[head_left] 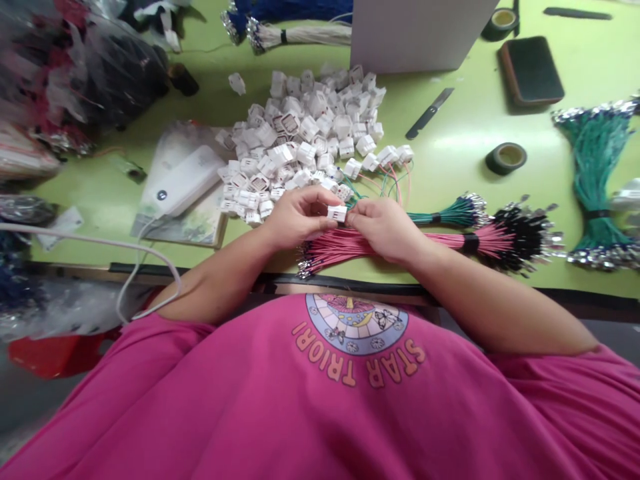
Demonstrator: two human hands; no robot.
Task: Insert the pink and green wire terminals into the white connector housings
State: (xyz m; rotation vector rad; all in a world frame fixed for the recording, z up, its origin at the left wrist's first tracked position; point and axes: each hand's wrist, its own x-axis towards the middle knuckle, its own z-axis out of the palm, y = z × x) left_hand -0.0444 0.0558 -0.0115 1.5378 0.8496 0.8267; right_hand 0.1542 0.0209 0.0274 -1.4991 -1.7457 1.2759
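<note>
My left hand (pixel 303 215) pinches a white plastic connector (pixel 337 213) between thumb and fingers. Close against the connector's right side, my right hand (pixel 383 227) has its fingers pressed together; what they hold is too small to make out. Beneath both hands runs a bundle of pink wires (pixel 345 245), with a green wire bundle (pixel 425 218) just behind it. A large pile of white connectors (pixel 300 133) spreads beyond my hands. Several connectors at the pile's right edge, such as one white connector (pixel 387 157), have pink and green wires attached.
A white power bank (pixel 187 181) lies on a booklet (pixel 200 225) at left, its cable (pixel 150 250) near my left forearm. Behind stand a knife (pixel 430 115) and grey box (pixel 410 33). Tape (pixel 507 159), a phone (pixel 533 70) and green wires (pixel 597 173) lie right.
</note>
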